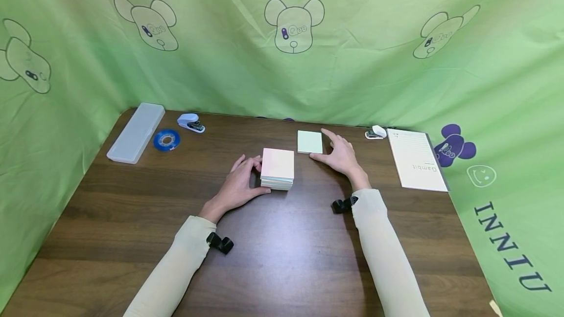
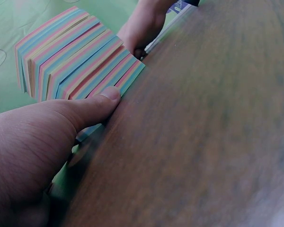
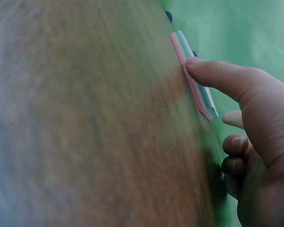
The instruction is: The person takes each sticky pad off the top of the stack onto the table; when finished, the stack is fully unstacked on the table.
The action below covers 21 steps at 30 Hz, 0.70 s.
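A tall stack of multicoloured sticky notes [image 1: 277, 164], pink and cream on top, stands on the table. My left hand [image 1: 240, 182] grips its left side, thumb on the near face and fingers toward the back. In the left wrist view, that thumb [image 2: 106, 94] presses the striped edges of the stack; the other fingers are mostly hidden. Farther back and to the right lies a thin pad of sticky notes [image 1: 310, 142] with a pale green top. My right hand [image 1: 341, 155] holds it at the right, thumb [image 3: 213, 75] on the near edge and index finger by the far corner.
At the back left lie a translucent pencil case [image 1: 136, 133], a blue tape roll [image 1: 159, 145] and a light blue stapler [image 1: 188, 121]. A white stapler [image 1: 376, 132] and a notebook [image 1: 416, 160] are at the right. A green curtain [image 1: 295, 77] borders the table's [image 1: 282, 258] back edge.
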Tool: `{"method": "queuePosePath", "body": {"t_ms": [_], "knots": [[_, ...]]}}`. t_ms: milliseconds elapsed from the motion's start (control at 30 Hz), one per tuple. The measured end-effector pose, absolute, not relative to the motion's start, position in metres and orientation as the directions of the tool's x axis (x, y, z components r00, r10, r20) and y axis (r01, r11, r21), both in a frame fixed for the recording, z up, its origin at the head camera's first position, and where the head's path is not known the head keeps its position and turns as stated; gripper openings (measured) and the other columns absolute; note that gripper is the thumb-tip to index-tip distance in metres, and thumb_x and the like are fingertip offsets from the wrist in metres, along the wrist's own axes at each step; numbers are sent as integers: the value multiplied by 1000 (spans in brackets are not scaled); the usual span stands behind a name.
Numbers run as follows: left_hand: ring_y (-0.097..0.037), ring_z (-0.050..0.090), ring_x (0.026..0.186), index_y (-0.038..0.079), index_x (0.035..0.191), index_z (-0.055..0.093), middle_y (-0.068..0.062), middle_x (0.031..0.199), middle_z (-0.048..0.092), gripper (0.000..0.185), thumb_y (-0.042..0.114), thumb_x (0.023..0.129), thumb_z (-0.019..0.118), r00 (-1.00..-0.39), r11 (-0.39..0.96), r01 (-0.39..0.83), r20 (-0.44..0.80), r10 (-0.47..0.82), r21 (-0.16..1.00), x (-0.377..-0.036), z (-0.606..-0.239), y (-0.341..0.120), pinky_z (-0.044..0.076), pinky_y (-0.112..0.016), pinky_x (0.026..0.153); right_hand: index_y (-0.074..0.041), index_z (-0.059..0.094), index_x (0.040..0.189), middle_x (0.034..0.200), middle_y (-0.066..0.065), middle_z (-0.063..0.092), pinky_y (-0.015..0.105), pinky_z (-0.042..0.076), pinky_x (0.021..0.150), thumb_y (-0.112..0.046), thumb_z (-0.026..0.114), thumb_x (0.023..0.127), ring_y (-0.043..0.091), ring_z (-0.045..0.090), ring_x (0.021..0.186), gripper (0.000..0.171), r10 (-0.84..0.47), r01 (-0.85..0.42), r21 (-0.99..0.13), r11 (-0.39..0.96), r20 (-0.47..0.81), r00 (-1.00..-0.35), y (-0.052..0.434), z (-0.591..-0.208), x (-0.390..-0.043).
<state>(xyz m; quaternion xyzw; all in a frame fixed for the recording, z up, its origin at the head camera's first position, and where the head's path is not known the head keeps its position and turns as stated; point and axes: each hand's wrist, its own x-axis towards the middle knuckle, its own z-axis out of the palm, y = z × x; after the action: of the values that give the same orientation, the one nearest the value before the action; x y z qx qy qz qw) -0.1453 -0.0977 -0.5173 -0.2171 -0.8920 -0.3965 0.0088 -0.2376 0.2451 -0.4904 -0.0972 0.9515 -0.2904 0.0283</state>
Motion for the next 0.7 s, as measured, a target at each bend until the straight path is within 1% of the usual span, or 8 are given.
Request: {"method": "queuePosePath", "body": {"t_ms": [67, 133, 200, 267, 300, 367, 500, 700], "knots": [[-38, 49, 156, 4, 118, 52, -24, 162, 57, 63, 25, 83, 101, -908, 595, 385, 176, 379, 706, -146, -517, -97, 12, -52, 140, -14, 39, 172, 162, 28, 53, 63, 29, 130, -47, 88, 93, 51, 61, 137, 99, -194, -157, -594, 789, 1, -981, 247, -491, -236], [-37, 48, 157, 4, 118, 53, -23, 163, 56, 63, 25, 84, 101, -911, 595, 376, 166, 378, 710, -146, -517, -97, 11, -50, 140, -15, 41, 171, 167, 25, 49, 62, 34, 129, -45, 88, 93, 49, 61, 139, 96, -179, -143, -630, 763, 7, -984, 249, -492, -235], [-38, 48, 157, 3, 118, 53, -24, 162, 57, 63, 25, 84, 101, -910, 596, 380, 170, 378, 707, -146, -517, -97, 12, -52, 140, -15, 43, 170, 152, 24, 58, 57, 45, 119, -43, 88, 94, 44, 63, 129, 93, -167, -137, -658, 740, 17, -986, 251, -492, -233], [-38, 49, 156, 3, 118, 53, -24, 162, 57, 63, 24, 84, 101, -909, 596, 383, 174, 378, 705, -147, -517, -97, 12, -52, 140, -15, 47, 168, 123, 21, 63, 50, 50, 98, -42, 88, 94, 35, 61, 107, 89, -158, -144, -675, 724, 42, -987, 252, -493, -232], [-39, 49, 156, 3, 118, 53, -25, 161, 57, 63, 24, 83, 101, -908, 596, 388, 179, 380, 703, -147, -517, -97, 12, -53, 140, -14, 49, 167, 109, 17, 60, 47, 48, 89, -41, 88, 95, 31, 55, 97, 86, -154, -151, -683, 715, 57, -986, 252, -494, -231], [-39, 49, 156, 3, 118, 52, -24, 161, 57, 63, 24, 83, 101, -906, 596, 392, 184, 380, 701, -147, -518, -97, 12, -53, 140, -12, 55, 162, 89, 10, 47, 44, 39, 80, -39, 89, 94, 27, 44, 83, 80, -151, -171, -699, 695, 91, -984, 252, -494, -229], [-39, 49, 156, 3, 118, 52, -24, 161, 57, 63, 23, 83, 101, -905, 595, 396, 189, 380, 700, -145, -517, -98, 13, -53, 140, -10, 66, 151, 79, 0, 43, 38, 38, 79, -34, 89, 95, 20, 41, 75, 66, -149, -206, -713, 671, 143, -978, 250, -492, -224], [-39, 50, 155, 3, 118, 53, -24, 161, 58, 62, 23, 84, 100, -902, 590, 403, 197, 383, 700, -144, -516, -98, 14, -54, 140, -9, 69, 147, 77, 0, 44, 37, 38, 76, -29, 88, 96, 20, 41, 71, 58, -149, -245, -717, 653, 196, -969, 246, -490, -218]]}}
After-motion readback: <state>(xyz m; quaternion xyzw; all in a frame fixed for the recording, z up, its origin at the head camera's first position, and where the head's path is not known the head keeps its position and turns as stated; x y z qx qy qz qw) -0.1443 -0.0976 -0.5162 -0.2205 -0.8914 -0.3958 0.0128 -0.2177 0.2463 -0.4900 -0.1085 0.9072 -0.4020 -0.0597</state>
